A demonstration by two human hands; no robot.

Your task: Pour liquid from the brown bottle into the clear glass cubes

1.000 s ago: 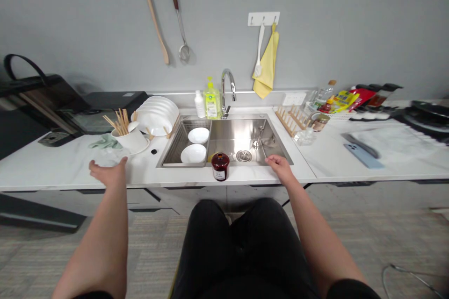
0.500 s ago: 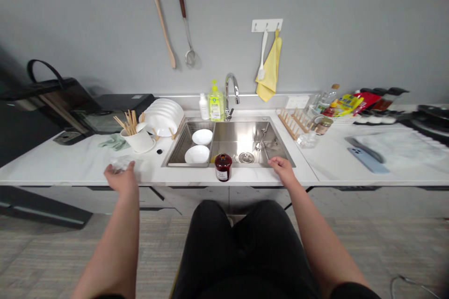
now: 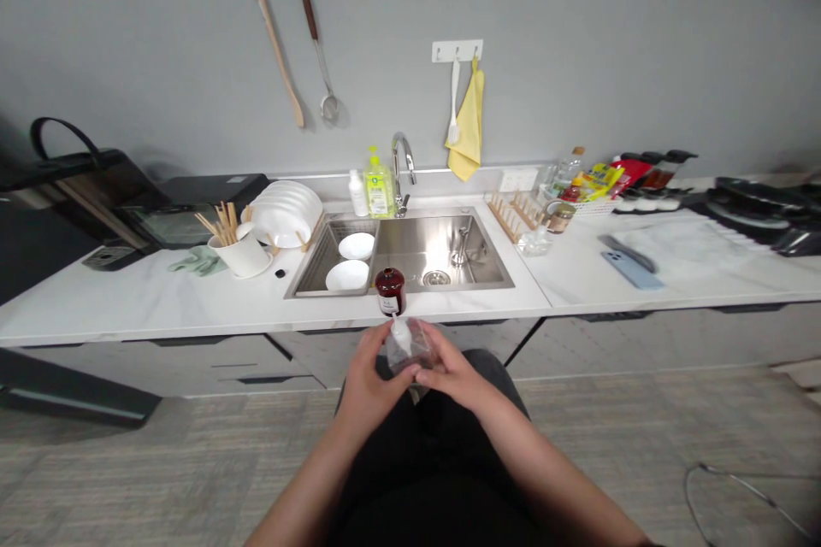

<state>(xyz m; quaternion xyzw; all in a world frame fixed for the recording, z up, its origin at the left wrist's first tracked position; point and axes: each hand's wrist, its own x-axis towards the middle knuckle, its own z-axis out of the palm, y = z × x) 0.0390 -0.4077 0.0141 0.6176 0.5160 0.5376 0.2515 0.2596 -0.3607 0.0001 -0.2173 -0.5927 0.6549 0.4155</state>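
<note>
My left hand (image 3: pixel 372 376) and my right hand (image 3: pixel 454 372) come together in front of the counter edge, fingers closed around a clear plastic bag (image 3: pixel 416 356). Inside it shows a white pump head (image 3: pixel 401 333), its spout pointing toward the counter. Just beyond the hands, a dark red-brown bottle (image 3: pixel 391 292) with a white label stands upright at the front rim of the sink (image 3: pixel 442 248). A small black cap (image 3: pixel 280 273) lies on the counter to the left.
Two white bowls (image 3: pixel 348 276) sit in the sink's left basket. Left of the sink are a white chopstick holder (image 3: pixel 240 259), a green cloth (image 3: pixel 197 261) and racked plates (image 3: pixel 282 218). To the right are wooden racks (image 3: pixel 506 218), jars (image 3: pixel 560 217) and a phone (image 3: pixel 632 269).
My left hand has brought the plastic bag from the left counter to the middle. My right hand has moved left from the sink's edge and taken hold of it too. The view has shifted.
</note>
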